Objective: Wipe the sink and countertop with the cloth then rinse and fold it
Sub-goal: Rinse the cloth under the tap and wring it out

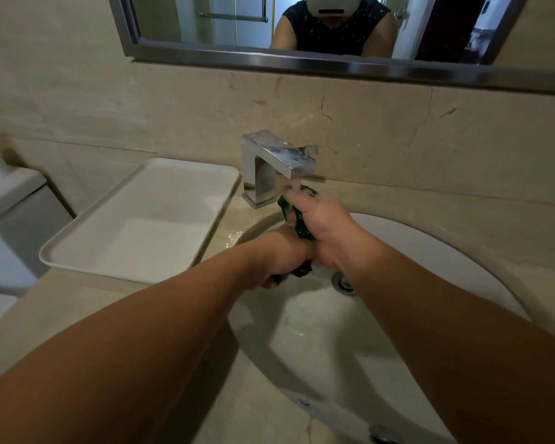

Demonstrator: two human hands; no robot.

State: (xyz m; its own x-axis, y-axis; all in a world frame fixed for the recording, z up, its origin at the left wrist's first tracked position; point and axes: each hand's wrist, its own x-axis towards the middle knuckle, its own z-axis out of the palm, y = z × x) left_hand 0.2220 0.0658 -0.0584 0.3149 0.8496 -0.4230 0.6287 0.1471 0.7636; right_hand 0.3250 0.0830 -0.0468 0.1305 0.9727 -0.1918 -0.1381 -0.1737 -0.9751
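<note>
A dark green cloth (297, 221) is bunched between both my hands over the white sink basin (414, 251). My right hand (326, 227) grips its upper part right under the chrome faucet (277, 161), where water runs onto it. Lower and nearer, my left hand (284, 256) grips the cloth's lower end, and a green tip pokes out below its fingers. Most of the cloth is hidden inside the two fists. The beige marble countertop (77, 312) surrounds the basin.
A white rectangular tray (135, 274) sits on the counter left of the faucet. The sink drain (343, 282) shows between my wrists. A toilet tank (10, 200) stands at far left, and a metal-framed mirror (302, 64) hangs above the backsplash.
</note>
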